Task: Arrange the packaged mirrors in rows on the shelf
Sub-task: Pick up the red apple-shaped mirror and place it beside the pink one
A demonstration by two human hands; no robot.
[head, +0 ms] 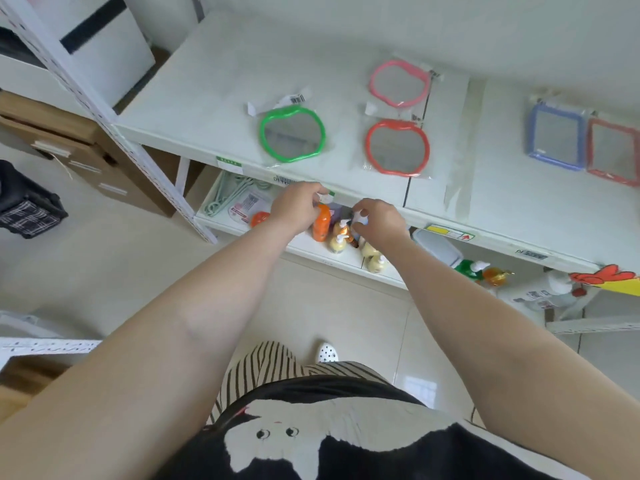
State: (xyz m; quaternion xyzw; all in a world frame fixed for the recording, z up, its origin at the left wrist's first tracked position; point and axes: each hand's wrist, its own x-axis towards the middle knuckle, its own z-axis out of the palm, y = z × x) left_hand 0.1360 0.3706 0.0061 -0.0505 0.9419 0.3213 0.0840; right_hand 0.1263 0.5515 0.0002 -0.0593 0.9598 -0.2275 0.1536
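Several packaged mirrors lie flat on the white shelf (207, 81). A green apple-shaped mirror (292, 133) sits front centre-left. To its right, a pink one (400, 83) lies behind a red one (398, 147). Far right, a blue rectangular mirror (556, 138) lies beside a red rectangular one (613, 150). My left hand (298, 206) and my right hand (377, 218) hover just below the shelf's front edge, in front of the green and red mirrors. Both have loosely curled fingers, and I see nothing held in them.
The lower shelf holds an orange bottle (321, 223), yellow pump bottles (337, 240), pale green hangers (228, 194) and a grey bin (438, 247). Cardboard boxes (79, 147) stand on the left, beside a white upright post (104, 109). A dark basket (27, 206) sits on the tiled floor.
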